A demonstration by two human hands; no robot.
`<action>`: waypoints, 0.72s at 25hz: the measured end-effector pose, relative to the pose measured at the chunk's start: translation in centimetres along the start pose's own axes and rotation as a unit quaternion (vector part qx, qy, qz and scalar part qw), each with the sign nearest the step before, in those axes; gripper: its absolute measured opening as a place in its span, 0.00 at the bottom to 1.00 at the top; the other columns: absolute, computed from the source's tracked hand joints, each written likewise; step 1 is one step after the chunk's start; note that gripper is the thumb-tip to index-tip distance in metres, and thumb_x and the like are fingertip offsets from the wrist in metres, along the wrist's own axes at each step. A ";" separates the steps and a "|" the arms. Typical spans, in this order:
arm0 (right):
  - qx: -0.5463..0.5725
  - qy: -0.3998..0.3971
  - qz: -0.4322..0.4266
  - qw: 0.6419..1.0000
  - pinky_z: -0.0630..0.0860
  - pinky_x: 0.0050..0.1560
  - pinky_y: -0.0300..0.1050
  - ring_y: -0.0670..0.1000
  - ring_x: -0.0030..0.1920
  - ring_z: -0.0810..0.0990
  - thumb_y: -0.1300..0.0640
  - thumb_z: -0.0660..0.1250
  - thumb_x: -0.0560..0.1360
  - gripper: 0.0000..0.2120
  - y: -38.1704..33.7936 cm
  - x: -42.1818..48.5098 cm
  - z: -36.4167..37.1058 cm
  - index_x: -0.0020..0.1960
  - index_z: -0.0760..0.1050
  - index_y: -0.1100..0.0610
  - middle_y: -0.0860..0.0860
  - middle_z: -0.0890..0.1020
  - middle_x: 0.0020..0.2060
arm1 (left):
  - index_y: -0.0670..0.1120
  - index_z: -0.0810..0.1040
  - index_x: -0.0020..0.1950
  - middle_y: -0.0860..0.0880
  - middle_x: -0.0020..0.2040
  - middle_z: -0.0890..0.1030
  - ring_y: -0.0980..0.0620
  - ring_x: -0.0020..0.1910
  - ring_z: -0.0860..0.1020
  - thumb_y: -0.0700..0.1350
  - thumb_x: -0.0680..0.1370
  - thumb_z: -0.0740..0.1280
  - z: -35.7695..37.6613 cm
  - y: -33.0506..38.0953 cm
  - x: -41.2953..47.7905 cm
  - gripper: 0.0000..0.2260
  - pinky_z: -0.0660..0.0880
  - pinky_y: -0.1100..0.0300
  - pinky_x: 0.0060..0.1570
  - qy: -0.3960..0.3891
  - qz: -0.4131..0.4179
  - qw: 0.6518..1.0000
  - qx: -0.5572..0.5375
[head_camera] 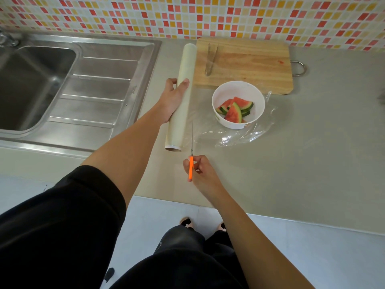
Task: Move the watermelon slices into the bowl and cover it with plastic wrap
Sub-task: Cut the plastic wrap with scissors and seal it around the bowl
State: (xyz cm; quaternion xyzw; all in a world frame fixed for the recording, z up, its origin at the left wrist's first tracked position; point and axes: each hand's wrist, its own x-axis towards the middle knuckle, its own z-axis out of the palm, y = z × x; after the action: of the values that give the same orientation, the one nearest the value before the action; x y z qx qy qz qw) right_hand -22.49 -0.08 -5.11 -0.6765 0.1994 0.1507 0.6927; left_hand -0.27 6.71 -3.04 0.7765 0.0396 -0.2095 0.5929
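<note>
A white bowl [238, 88] on the counter holds several watermelon slices [234, 110]. A clear sheet of plastic wrap [233, 137] is pulled out from the roll and drapes over the bowl and the counter around it. My left hand [174, 99] grips the long pale plastic wrap roll [184, 84] lying left of the bowl. My right hand [201, 171] holds orange-handled scissors [190, 163] near the counter's front, their thin blades pointing away from me along the wrap beside the roll.
A wooden cutting board [250, 65] with metal tongs [210, 59] lies behind the bowl by the tiled wall. A steel sink [31, 84] with a ribbed drainboard [100, 90] fills the left. The counter's front edge runs just below my right hand.
</note>
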 end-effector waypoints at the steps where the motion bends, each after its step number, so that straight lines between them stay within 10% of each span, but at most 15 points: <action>1: -0.001 -0.001 0.001 1.000 0.71 0.45 0.38 0.45 0.37 0.74 0.50 0.64 0.74 0.10 -0.1 0.1 0.0 0.54 0.70 0.51 0.48 0.76 0.41 | 0.53 0.65 0.58 0.44 0.51 0.80 0.45 0.43 0.80 0.63 0.72 0.62 0.0 0.0 0.0 0.21 0.80 0.45 0.45 -0.001 0.001 1.000 -0.002; 6: 0.011 -0.001 0.004 1.000 0.70 0.44 0.37 0.41 0.34 0.74 0.37 0.63 0.60 0.25 -1.2 0.7 -0.2 0.51 0.70 0.50 0.46 0.75 0.39 | 0.52 0.64 0.59 0.47 0.46 0.80 0.47 0.39 0.80 0.61 0.75 0.62 -0.1 -0.3 0.1 0.18 0.79 0.50 0.42 -0.007 -0.003 1.000 -0.009; 18: 0.032 0.016 0.007 0.999 0.70 0.46 0.40 0.48 0.41 0.74 0.52 0.66 0.75 0.05 -1.2 2.6 -0.5 0.46 0.69 0.46 0.52 0.76 0.42 | 0.52 0.64 0.60 0.45 0.48 0.79 0.47 0.41 0.80 0.61 0.75 0.61 -0.3 0.2 -0.1 0.19 0.80 0.45 0.46 -0.007 -0.006 1.000 -0.008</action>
State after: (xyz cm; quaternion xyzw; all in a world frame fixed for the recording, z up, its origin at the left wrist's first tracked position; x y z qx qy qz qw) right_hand -19.71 -0.75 -5.29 -0.6550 0.2194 0.1383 0.7097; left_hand -0.17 6.95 -2.75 0.7699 0.0416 -0.2183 0.5983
